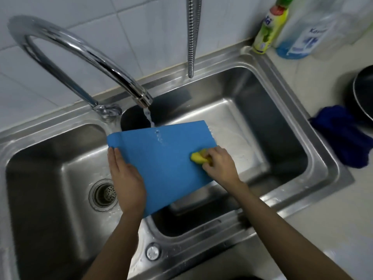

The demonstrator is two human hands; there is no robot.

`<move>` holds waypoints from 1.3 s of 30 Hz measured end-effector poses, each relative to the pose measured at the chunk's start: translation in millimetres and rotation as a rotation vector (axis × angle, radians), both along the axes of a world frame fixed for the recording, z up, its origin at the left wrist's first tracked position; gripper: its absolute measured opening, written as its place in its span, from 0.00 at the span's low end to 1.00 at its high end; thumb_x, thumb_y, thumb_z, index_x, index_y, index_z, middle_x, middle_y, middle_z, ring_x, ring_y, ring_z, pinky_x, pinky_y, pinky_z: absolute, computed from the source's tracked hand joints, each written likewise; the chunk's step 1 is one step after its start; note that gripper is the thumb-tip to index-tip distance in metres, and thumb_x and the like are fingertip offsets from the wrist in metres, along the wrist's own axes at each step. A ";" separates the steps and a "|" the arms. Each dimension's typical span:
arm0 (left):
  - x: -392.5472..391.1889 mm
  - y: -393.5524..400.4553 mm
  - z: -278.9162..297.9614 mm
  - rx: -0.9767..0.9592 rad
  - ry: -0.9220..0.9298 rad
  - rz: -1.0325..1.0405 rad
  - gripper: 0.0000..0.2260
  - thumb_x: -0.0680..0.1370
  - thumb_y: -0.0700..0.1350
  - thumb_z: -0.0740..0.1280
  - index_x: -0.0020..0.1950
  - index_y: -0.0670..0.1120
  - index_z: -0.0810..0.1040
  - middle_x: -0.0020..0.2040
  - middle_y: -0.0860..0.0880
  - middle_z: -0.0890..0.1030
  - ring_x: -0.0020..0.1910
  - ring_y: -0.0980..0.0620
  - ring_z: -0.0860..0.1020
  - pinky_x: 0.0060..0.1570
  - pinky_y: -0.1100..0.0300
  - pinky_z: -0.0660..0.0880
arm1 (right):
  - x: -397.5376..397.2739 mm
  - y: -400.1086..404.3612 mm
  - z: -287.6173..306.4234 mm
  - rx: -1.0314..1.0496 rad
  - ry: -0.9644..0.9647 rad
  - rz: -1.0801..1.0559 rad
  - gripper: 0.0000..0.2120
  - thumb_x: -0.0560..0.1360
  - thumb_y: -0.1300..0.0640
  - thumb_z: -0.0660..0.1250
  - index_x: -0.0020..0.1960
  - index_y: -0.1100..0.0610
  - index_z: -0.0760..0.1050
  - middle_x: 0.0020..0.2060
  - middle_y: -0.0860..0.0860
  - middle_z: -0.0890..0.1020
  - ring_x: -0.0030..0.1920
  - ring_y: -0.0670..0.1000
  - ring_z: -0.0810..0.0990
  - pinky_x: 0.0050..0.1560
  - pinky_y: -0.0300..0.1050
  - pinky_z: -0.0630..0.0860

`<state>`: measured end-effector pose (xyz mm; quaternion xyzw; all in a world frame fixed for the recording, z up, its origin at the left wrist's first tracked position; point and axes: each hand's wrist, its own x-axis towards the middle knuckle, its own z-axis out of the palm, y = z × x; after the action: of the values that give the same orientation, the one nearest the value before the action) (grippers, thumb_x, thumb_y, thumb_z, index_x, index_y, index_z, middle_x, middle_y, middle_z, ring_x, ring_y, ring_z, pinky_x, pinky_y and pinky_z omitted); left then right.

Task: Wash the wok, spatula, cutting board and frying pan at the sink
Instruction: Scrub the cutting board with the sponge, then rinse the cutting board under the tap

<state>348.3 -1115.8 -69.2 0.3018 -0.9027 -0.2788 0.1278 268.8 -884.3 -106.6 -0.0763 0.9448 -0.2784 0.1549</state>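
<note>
Right grip (219, 161) clutches sponge (198, 157) on cutting board (165, 164); left grip (126, 178) flat; steel sink (298, 110), tiled wall.

Over the sink (292, 122), the left hand (126, 178) holds the blue cutting board (165, 164) by its edge, fingers straight. The right hand (219, 162) grips a yellow sponge (198, 157) against the board. Water from the tap (84, 55) falls on it.

The thin blue cutting board (161, 158) tilts over the sink (314, 150), wet under running water; the dark frying pan (363, 93) sits on the counter (323, 67).
</note>
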 end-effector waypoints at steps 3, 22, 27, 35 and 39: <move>3.0 0.5 5.3 0.011 -0.017 -0.002 0.23 0.81 0.35 0.53 0.77 0.39 0.56 0.78 0.42 0.56 0.76 0.47 0.56 0.72 0.61 0.53 | -17.4 25.5 29.9 -0.032 0.324 -0.020 0.16 0.65 0.54 0.60 0.48 0.59 0.79 0.44 0.56 0.78 0.42 0.60 0.76 0.42 0.50 0.73; -4.5 12.7 10.2 0.008 -0.026 0.026 0.24 0.81 0.35 0.55 0.77 0.40 0.57 0.77 0.43 0.58 0.75 0.46 0.59 0.72 0.60 0.54 | -150.0 155.0 66.7 0.227 0.597 -0.417 0.17 0.74 0.59 0.61 0.61 0.62 0.73 0.63 0.62 0.73 0.63 0.64 0.71 0.64 0.56 0.65; -3.9 7.0 8.2 0.047 -0.023 0.029 0.24 0.82 0.37 0.54 0.78 0.43 0.56 0.78 0.47 0.56 0.75 0.56 0.55 0.71 0.73 0.45 | -8.3 24.6 25.5 -0.411 0.268 0.019 0.15 0.78 0.58 0.59 0.63 0.57 0.74 0.63 0.52 0.75 0.65 0.48 0.72 0.67 0.47 0.67; 0.1 2.7 1.7 0.027 -0.038 0.000 0.25 0.82 0.36 0.57 0.78 0.42 0.54 0.79 0.47 0.52 0.77 0.57 0.52 0.75 0.60 0.52 | 53.9 -142.3 29.2 -0.623 -0.011 0.357 0.24 0.81 0.55 0.52 0.75 0.60 0.58 0.75 0.51 0.59 0.76 0.44 0.55 0.75 0.42 0.52; 0.2 -0.8 -5.5 0.020 -0.019 -0.012 0.24 0.81 0.36 0.55 0.78 0.40 0.55 0.79 0.47 0.53 0.77 0.54 0.53 0.75 0.58 0.54 | 11.7 -148.0 7.4 -0.475 0.201 0.608 0.25 0.80 0.56 0.55 0.75 0.62 0.57 0.76 0.55 0.58 0.77 0.50 0.52 0.76 0.49 0.51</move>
<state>348.5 -1116.6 -74.6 0.3004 -0.9027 -0.2859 0.1144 280.5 -1032.2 -99.1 -0.4130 0.7989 -0.4218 0.1149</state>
